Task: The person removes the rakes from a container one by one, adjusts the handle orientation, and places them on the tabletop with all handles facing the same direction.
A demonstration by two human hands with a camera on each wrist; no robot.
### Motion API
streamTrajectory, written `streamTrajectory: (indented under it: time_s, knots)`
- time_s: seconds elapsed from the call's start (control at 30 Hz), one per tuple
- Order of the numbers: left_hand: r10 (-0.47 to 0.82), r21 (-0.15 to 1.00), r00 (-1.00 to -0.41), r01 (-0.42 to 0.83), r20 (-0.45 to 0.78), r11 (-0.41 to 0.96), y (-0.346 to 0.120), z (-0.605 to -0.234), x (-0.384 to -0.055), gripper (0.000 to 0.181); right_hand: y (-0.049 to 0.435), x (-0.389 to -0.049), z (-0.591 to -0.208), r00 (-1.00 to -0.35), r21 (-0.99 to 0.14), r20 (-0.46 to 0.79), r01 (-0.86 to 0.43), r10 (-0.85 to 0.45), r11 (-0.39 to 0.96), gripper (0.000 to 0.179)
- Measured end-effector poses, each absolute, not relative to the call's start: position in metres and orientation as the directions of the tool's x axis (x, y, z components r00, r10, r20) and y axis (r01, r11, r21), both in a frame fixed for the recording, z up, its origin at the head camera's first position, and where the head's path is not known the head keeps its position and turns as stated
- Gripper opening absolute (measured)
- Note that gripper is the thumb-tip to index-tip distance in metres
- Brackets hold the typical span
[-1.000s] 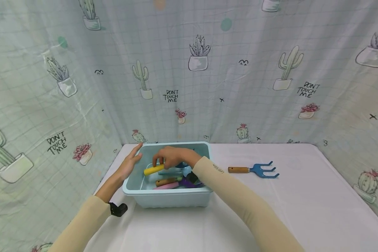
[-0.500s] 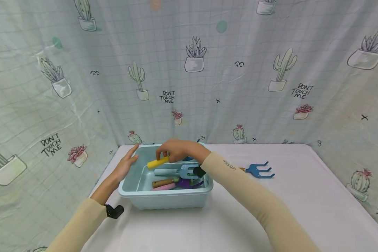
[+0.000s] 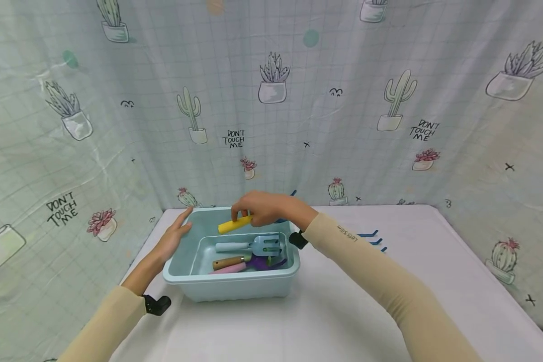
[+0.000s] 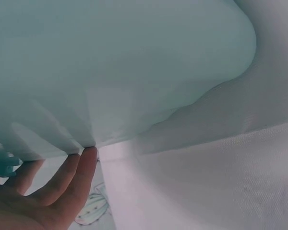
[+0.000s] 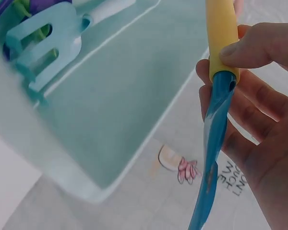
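Right hand (image 3: 264, 207): gripping the yellow handle (image 3: 233, 224) of a tool, thumb pressed on one side and fingers behind, over the back part of the tub.
Left hand (image 3: 173, 242): not grasping anything; its fingers reach out nearly straight, and their tips touch the edge of the tub at its left side.
Held tool: yellow handle pointing left, with a blue shaft (image 5: 220, 108) running from the end nearest the thumb. Blue tips show behind the right wrist, though most of the head is hidden.
Where it lies: in the right hand, to the right of the left hand and well apart from it.
Why held so: gripping close to the shaft probably balances the head's weight; the left hand's touch likely keeps the tub steady.
Tub (image 3: 228, 288): pale blue, on a white surface (image 3: 335, 322), between the two arms.
Inside: a light blue fork (image 3: 256, 246), a wooden handle (image 3: 228, 263), a pink handle (image 3: 231, 269) and a purple tool head (image 3: 256, 262), lying close together, handles mostly leftward, perhaps for a snug fit.
Right of the tub: blue tines (image 3: 368, 234) beyond the right sleeve, which hides the rest.
Backdrop: pale cloth (image 3: 317, 90) printed with potted cacti.
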State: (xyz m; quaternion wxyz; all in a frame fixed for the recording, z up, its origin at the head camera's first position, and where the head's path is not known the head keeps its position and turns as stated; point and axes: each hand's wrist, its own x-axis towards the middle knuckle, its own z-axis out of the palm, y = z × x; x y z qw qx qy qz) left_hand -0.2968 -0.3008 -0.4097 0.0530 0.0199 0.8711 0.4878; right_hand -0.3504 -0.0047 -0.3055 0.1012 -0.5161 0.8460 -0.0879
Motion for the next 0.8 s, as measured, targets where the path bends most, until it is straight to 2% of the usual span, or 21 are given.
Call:
streamTrajectory:
  time_s: [0.57,0.8]
  knots:
    - [0.104,0.849,-0.993,0.003,-0.062,0.528,-0.301,-0.407,-0.297,0.061,0.047,-0.354,-0.291,-0.516,-0.197,-0.026,-0.837,-0.856,0.511,0.044]
    - [0.087,0.844,-0.993,-0.017,-0.076,0.536,-0.301,-0.41,-0.294,0.061,0.068,-0.351,-0.294,-0.535,-0.222,-0.02,-0.822,-0.845,0.525,0.045]
